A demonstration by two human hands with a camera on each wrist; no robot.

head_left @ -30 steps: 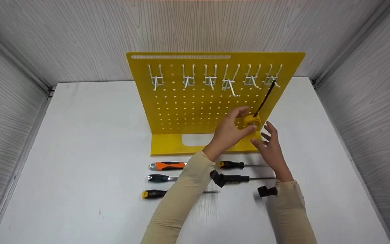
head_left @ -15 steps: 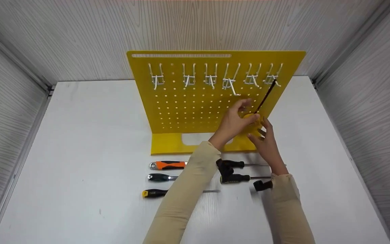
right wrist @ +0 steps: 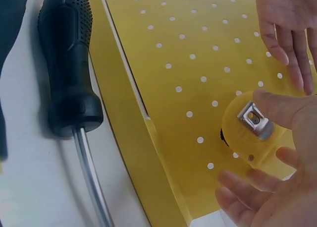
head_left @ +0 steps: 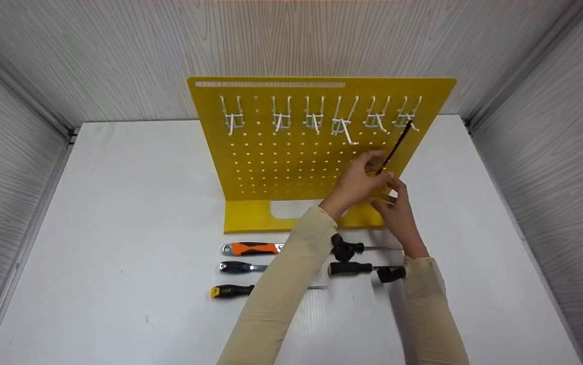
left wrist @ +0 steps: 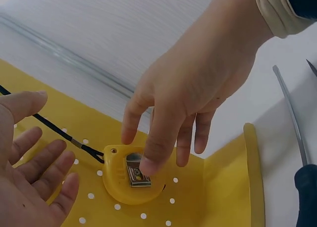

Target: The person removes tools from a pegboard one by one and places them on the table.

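Observation:
A yellow tape measure (left wrist: 119, 177) with a metal clip hangs low in front of the yellow pegboard (head_left: 433, 88). Its black strap (head_left: 395, 147) runs up to the rightmost white hook. My right hand (left wrist: 193, 78) is at the tape measure: the thumb overlaps its clip face, and the loosely spread fingers lie around its edge (right wrist: 237, 123). My left hand (head_left: 354, 180) is beside the strap; in the left wrist view its fingers (left wrist: 54, 162) are spread, bent slightly, and apart from the case. In the head view the left hand hides most of the tape measure.
Several white hooks (head_left: 342, 126) line the upper board. On the white table in front lie an orange-and-black-handled tool (head_left: 256, 248), a black-handled metal tool (head_left: 235, 267), a yellow-ended screwdriver (head_left: 233, 290) and another black screwdriver (head_left: 349, 268), partly under the forearms.
Both hands have closed in on the tape measure. The left hand has shifted right and now covers it in the head view; the right hand has moved slightly left.

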